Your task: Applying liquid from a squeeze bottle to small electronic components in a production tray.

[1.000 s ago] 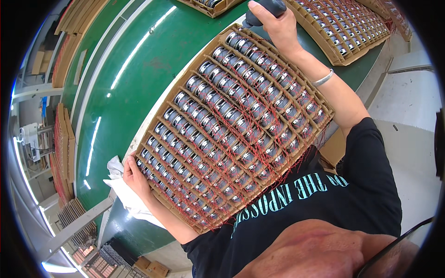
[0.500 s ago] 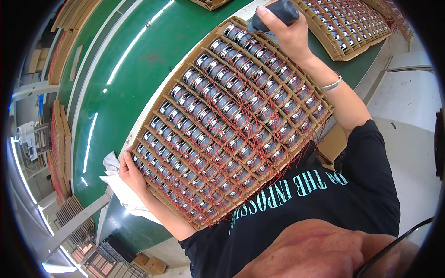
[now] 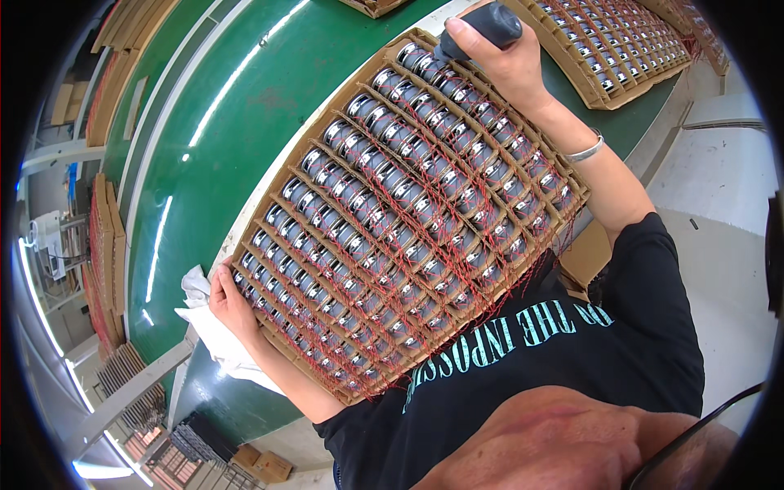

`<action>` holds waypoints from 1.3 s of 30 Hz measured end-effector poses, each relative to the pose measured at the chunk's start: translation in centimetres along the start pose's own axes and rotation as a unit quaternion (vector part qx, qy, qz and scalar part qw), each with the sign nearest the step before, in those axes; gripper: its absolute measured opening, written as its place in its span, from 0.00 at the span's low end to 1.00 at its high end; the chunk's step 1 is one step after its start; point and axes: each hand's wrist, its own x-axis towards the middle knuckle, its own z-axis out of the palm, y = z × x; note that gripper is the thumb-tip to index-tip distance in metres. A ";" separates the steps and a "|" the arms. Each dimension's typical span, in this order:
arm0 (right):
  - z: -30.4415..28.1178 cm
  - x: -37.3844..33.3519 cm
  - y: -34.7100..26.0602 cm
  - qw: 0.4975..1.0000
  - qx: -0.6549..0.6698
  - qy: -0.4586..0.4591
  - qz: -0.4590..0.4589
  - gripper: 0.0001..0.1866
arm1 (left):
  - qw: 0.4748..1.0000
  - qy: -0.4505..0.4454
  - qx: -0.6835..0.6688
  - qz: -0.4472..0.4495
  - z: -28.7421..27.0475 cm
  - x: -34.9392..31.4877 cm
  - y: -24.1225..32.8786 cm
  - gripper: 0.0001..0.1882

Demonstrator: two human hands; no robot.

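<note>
A shallow cardboard tray [image 3: 377,196] slants before me, its slots filled with rows of small grey-and-silver cylindrical parts [image 3: 327,184], possibly motors. Thin twisted red wires [image 3: 457,245] trail from them over the near right side. At the tray's left corner, my left hand [image 3: 233,304] grips the cardboard edge, thumb on top. My right hand [image 3: 516,69] is closed round a dark tool with a thick rounded handle [image 3: 495,24], held over the far right corner. The tool's working end is mostly hidden, so its kind is unclear.
A white cloth [image 3: 220,339] lies by my left hand on the green table [image 3: 253,106]. Another filled tray [image 3: 608,49] sits at the far right. Stacked trays [image 3: 106,253] and a metal rail [image 3: 135,392] stand on the left; cartons [image 3: 265,464] are on the floor.
My right hand and the dark tool have shifted very slightly left. The left hand and the tray look almost unmoved.
</note>
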 end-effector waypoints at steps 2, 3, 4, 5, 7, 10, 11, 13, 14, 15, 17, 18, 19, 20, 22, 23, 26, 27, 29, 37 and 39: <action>0.0 0.0 -0.1 1.000 0.006 -0.002 0.005 0.10 | 1.000 -0.001 0.002 -0.002 0.0 0.0 0.0 0.16; 0.0 0.0 -0.2 1.000 -0.005 -0.004 0.003 0.10 | 1.000 0.000 0.000 -0.001 0.0 0.0 -0.1 0.16; -0.1 0.0 -0.2 1.000 -0.016 -0.005 0.000 0.10 | 1.000 0.001 -0.001 -0.001 0.0 0.1 -0.1 0.16; 0.0 -0.1 -0.2 1.000 -0.015 -0.005 0.000 0.10 | 1.000 0.001 -0.001 -0.001 0.0 0.0 -0.1 0.16; 0.0 -0.1 0.0 1.000 0.004 -0.004 0.012 0.10 | 1.000 0.002 -0.008 -0.010 -0.1 0.0 -0.1 0.16; 0.0 0.0 -0.2 0.999 -0.036 0.003 0.001 0.09 | 1.000 -0.002 -0.006 -0.008 0.0 0.0 -0.1 0.16; 0.0 0.0 -0.2 0.999 -0.036 0.003 0.001 0.09 | 1.000 -0.002 -0.006 -0.008 0.0 0.0 -0.1 0.16; 0.1 -0.1 -0.1 1.000 0.010 0.009 -0.005 0.09 | 1.000 0.001 -0.006 -0.009 0.1 -0.1 0.0 0.16; 0.0 0.1 0.1 1.000 0.009 0.010 -0.005 0.09 | 1.000 0.001 -0.006 -0.009 0.1 0.0 0.0 0.16; 0.0 0.3 0.5 0.998 0.025 0.037 -0.035 0.08 | 1.000 -0.002 -0.006 -0.004 0.0 0.0 -0.1 0.16; -0.3 0.3 0.6 0.997 0.052 0.050 -0.027 0.07 | 1.000 -0.006 -0.006 0.001 0.0 0.0 0.0 0.16; -0.3 0.3 0.6 0.997 0.051 0.052 -0.027 0.07 | 1.000 -0.005 -0.003 -0.001 0.1 -0.1 0.1 0.16; -0.3 0.3 0.5 0.997 0.024 0.049 -0.048 0.07 | 1.000 -0.005 0.000 -0.004 0.1 -0.1 0.2 0.16; -0.3 0.3 0.5 0.997 -0.002 0.045 -0.069 0.07 | 1.000 -0.005 0.000 -0.003 0.1 -0.1 0.2 0.16; -0.3 0.4 0.6 0.995 -0.017 0.051 -0.079 0.07 | 1.000 -0.005 0.005 -0.002 0.0 -0.1 0.0 0.16; -0.3 0.4 0.7 0.994 -0.032 0.057 -0.088 0.07 | 1.000 -0.005 0.004 -0.001 0.0 0.0 0.1 0.16; -0.3 0.8 1.1 0.991 -0.029 0.054 -0.122 0.07 | 1.000 -0.007 0.005 -0.001 0.0 0.0 0.1 0.16; -0.2 0.7 0.9 0.991 -0.029 0.055 -0.122 0.07 | 1.000 -0.006 0.003 0.004 0.0 0.1 -0.2 0.16; -0.2 0.4 0.1 0.995 -0.031 0.058 -0.077 0.07 | 1.000 -0.004 0.001 0.008 -0.1 0.1 -0.3 0.16; -0.3 0.3 -0.1 0.996 -0.027 0.050 -0.075 0.08 | 1.000 -0.007 0.007 0.008 -0.3 0.1 -0.6 0.16; -0.4 0.4 0.1 0.996 -0.022 0.047 -0.074 0.09 | 1.000 -0.008 0.010 0.007 -0.4 0.2 -0.6 0.16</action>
